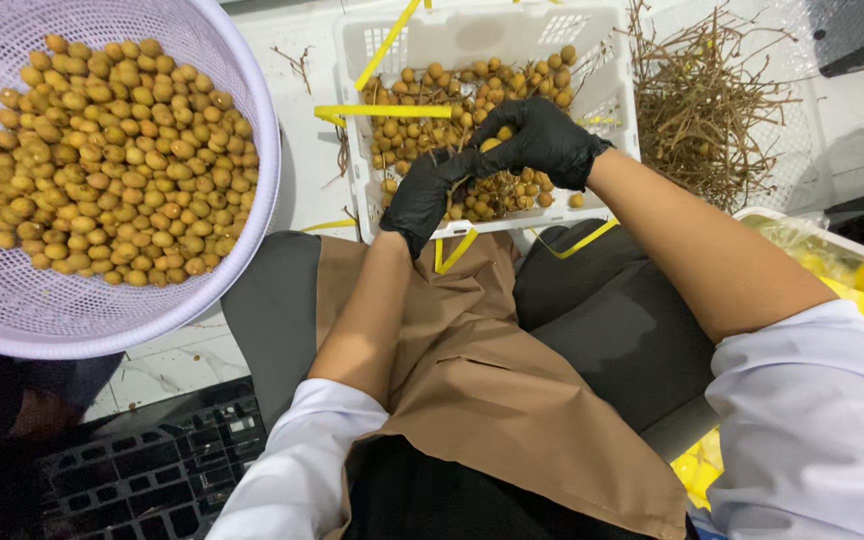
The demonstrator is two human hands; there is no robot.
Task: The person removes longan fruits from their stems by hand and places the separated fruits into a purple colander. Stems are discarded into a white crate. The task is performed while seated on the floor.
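black gloves on both hands, over the near edge of the white crate (357, 190). the crate holds small tan round fruit on twigs, heaped mostly toward its far and middle part.

step in hand, as i judge it: pulling fruit off the stems. right hand (542, 140) curls over a cluster (497, 190) above the crate's middle; its fingertips pinch one fruit (490, 145), yellow skin showing between the glove tips. left hand (422, 195) sits at the near-left of the crate, fingers closed together around the twig end of the same cluster, gripping rather than spread. the two hands nearly touch.

the pinched fruit lies between the right thumb and forefinger, just above the left knuckles, not yet clear of the bunch as far as i can tell.

next move likely calls for a short twist or pull by the right while the left holds the twig steady; too hard a pull might split the skin.

around: lilac basket (252, 110) at the left, well filled with loose fruit. bare twigs (702, 100) piled right of the crate. yellow straps (382, 111) lie across the crate's left rim. brown apron (472, 380) over the lap below.
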